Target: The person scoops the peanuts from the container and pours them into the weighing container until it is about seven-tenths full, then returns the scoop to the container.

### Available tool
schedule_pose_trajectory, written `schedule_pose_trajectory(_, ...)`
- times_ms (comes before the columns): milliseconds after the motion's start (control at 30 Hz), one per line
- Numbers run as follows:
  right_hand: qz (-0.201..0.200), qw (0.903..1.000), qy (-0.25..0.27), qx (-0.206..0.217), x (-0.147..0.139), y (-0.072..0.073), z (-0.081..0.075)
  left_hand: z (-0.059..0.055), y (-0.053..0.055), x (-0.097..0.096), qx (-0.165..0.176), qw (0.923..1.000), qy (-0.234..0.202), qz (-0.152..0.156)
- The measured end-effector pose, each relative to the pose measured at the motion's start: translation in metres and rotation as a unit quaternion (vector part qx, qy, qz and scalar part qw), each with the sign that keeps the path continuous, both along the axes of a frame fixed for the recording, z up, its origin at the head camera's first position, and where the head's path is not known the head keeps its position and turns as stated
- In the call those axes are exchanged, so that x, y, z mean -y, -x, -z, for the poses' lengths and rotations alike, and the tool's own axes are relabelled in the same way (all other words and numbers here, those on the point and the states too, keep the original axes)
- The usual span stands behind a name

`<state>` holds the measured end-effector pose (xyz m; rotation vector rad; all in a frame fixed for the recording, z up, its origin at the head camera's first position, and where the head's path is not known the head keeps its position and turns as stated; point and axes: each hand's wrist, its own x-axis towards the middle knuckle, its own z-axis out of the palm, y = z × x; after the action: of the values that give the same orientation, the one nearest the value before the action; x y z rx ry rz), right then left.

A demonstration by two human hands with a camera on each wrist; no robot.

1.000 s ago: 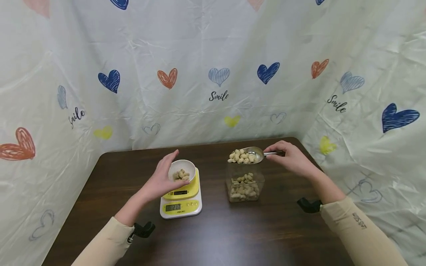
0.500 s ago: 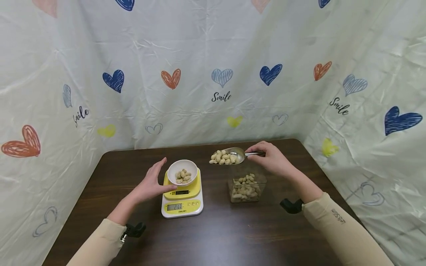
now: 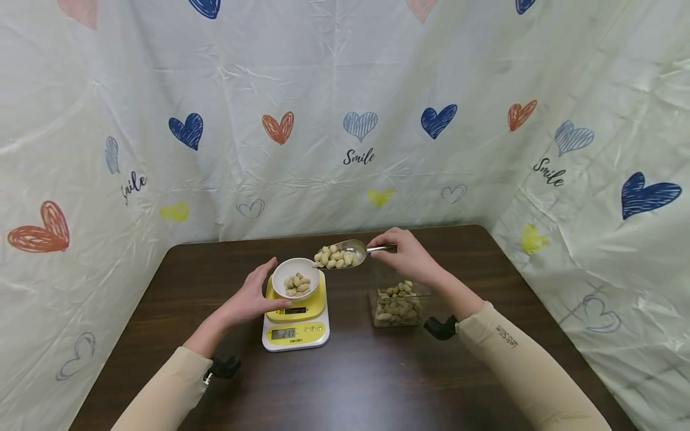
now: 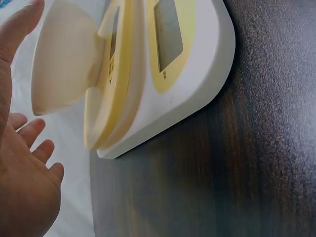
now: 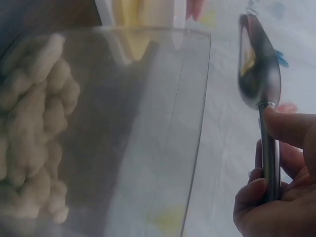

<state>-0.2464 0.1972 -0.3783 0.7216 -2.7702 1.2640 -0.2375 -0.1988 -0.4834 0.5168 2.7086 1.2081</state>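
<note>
My right hand [image 3: 408, 258] grips the handle of a metal scoop [image 3: 356, 249] loaded with peanuts in shells [image 3: 334, 257]. The scoop's tip overlaps the right rim of a small white bowl [image 3: 280, 275] in the head view. Several peanuts lie in the bowl, which stands on a yellow and white kitchen scale [image 3: 295, 342] reading about 217, its decimal point unclear. My left hand [image 3: 249, 303] is spread around the bowl's left side, thumb in front and fingers behind. In the left wrist view its fingers [image 4: 32, 131] are relaxed and apart from the bowl [image 4: 64, 59].
A clear plastic container [image 3: 427, 303], partly filled with peanuts, stands right of the scale, below my right forearm. In the right wrist view its transparent wall [image 5: 148, 128] rises beside the scoop. The dark wooden table [image 3: 356, 389] ends at a white curtain [image 3: 307, 179] printed with hearts.
My right hand has carried the loaded scoop left, from above the container to the bowl's rim. My left hand has shifted slightly, its thumb drawn back from over the bowl's front.
</note>
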Motion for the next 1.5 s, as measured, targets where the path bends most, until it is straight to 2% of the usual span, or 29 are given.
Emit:
schedule_pose_trajectory(167, -0.001, 0.9999, -0.013, 0.0, 0.014, 0.006, 0.004, 0.005, 0.002, -0.002, 0.008, 1.0, 0.005, 0.0)
schedule_pose_trajectory(367, 0.002, 0.9992, -0.038, -0.01, 0.029, 0.012, 0.008, 0.005, 0.005, -0.005, 0.017, 0.9998, 0.007, -0.004)
schedule_pose_trajectory(600, 0.005, 0.995, -0.09, -0.044, 0.047, 0.019, 0.011, 0.005, 0.008, -0.008, 0.017, 0.9997, 0.016, -0.01)
schedule_pose_trajectory(833, 0.007, 0.9868, -0.138, -0.085, 0.061, 0.017, 0.006, 0.007, 0.009, -0.008, 0.019, 0.9997, 0.006, -0.011)
schedule_pose_trajectory(1100, 0.01, 0.9786, -0.163, -0.126, 0.064, 0.015, -0.002, 0.006, 0.008, -0.01, 0.029, 0.9995, -0.001, -0.014)
schedule_pose_trajectory(1500, 0.015, 0.9775, -0.163, -0.132, 0.057, 0.016, -0.004, 0.009, 0.01, -0.009, 0.02, 0.9996, -0.013, -0.013)
